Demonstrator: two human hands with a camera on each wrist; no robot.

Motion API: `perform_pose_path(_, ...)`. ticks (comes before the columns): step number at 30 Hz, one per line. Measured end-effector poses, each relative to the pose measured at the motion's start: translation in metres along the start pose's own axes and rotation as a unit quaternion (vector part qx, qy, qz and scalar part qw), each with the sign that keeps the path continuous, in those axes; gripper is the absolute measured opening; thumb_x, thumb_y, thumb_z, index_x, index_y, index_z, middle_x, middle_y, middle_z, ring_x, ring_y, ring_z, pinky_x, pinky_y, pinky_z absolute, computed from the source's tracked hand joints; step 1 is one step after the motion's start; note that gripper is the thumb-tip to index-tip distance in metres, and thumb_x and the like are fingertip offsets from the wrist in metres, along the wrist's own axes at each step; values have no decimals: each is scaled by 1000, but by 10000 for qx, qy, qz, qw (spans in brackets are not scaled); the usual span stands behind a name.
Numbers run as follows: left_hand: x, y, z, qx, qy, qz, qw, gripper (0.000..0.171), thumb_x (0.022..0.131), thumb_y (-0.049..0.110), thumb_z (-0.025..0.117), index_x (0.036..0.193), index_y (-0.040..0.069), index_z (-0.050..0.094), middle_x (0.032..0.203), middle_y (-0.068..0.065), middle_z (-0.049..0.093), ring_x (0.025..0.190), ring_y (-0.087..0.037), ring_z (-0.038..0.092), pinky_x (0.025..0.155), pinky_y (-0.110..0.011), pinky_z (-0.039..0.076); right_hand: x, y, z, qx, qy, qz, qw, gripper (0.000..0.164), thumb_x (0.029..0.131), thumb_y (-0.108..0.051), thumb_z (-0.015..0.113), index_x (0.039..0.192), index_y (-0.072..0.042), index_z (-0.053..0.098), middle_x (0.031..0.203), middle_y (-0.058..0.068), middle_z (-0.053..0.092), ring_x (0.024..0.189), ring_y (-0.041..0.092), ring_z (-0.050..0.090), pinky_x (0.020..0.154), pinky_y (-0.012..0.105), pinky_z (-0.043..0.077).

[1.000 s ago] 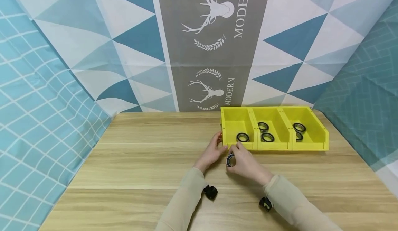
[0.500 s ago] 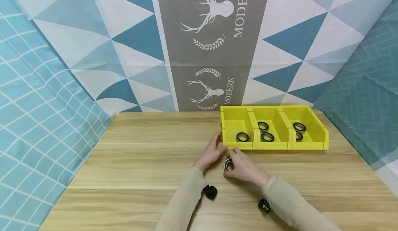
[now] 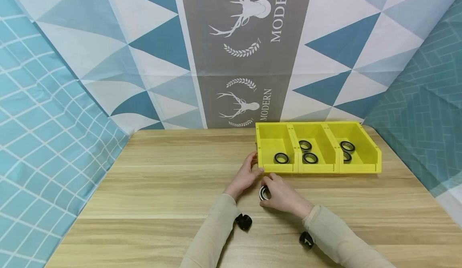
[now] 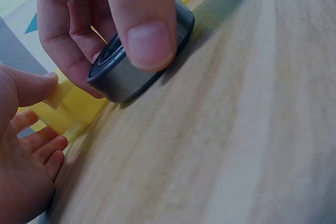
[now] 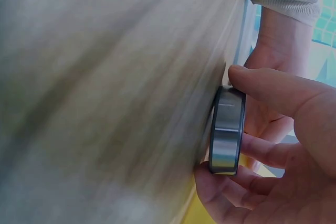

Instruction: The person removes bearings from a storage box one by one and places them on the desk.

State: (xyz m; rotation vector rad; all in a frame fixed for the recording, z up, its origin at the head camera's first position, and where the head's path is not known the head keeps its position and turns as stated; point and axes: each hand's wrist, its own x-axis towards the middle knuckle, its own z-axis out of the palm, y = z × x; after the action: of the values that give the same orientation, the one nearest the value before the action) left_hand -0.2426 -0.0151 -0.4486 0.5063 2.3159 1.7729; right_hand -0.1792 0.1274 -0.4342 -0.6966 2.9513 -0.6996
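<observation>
My right hand (image 3: 283, 196) pinches a black and steel bearing ring (image 3: 264, 193) between thumb and fingers, on its edge, right at the wooden tabletop (image 3: 162, 187). The ring (image 4: 137, 72) fills the left wrist view under the thumb (image 4: 147, 30). In the right wrist view the ring (image 5: 227, 129) meets the wood edge-on. My left hand (image 3: 246, 176) rests against the front left corner of a yellow three-compartment tray (image 3: 278, 167), with its thumb (image 4: 37, 85) touching the tray's corner (image 4: 71, 109). One ring (image 3: 281, 158) lies in the tray's left compartment.
Two rings (image 3: 308, 151) lie in the middle compartment and two rings (image 3: 347, 151) in the right one. Patterned cloth walls (image 3: 54, 111) close in the table on the left, back and right. Black wrist cameras (image 3: 244, 222) sit under both sleeves.
My right hand has carried the ring down and slightly left, from just under the tray's front wall to the tabletop. The left hand and the tray have stayed put.
</observation>
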Motion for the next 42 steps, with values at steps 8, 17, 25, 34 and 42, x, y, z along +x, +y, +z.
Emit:
perform_pose_path(8, -1, -3, 0, 41, 60, -4, 10000, 62, 90, 8, 52, 142, 1, 19, 141, -17, 34, 130, -30, 33, 111, -44, 22, -2, -5, -3, -56, -73, -111, 9999, 40, 65, -26, 79, 91, -6, 57, 88, 3, 46, 78, 16, 44, 66, 31, 43)
perform_pose_path(17, 7, -18, 1, 25, 24, -45, 10000, 64, 91, 11, 53, 144, 5, 17, 143, -14, 32, 131, -27, 32, 111, -43, 22, -1, -5, -4, -233, -176, -209, 9994, 39, 65, -26, 78, 91, -7, 57, 87, 2, 46, 79, 17, 43, 66, 32, 43)
perform_pose_path(25, 6, -18, 1, -10, 24, -119, 9999, 65, 91, 11, 53, 144, 6, 16, 144, -13, 31, 131, -26, 32, 111, -42, 22, -1, -5, -4, -237, -292, -294, 9989, 42, 66, -27, 78, 95, -5, 58, 90, 4, 48, 80, 17, 45, 69, 34, 45)
perform_pose_path(34, 10, -20, 3, 9, 44, -66, 10000, 64, 90, 11, 53, 144, 7, 18, 142, -11, 34, 130, -25, 34, 111, -41, 24, 11, 3, -28, -220, -467, -94, 9986, 45, 82, -40, 63, 105, -2, 59, 98, 10, 59, 85, 20, 57, 76, 37, 51)
perform_pose_path(42, 11, -19, 3, -144, 18, -2, 9999, 64, 89, 8, 53, 143, 4, 18, 142, -14, 32, 130, -27, 33, 111, -40, 24, 39, 17, -57, -527, 617, 265, 9964, 22, 87, -14, 53, 101, 2, 60, 90, 13, 59, 79, 24, 57, 69, 38, 51)
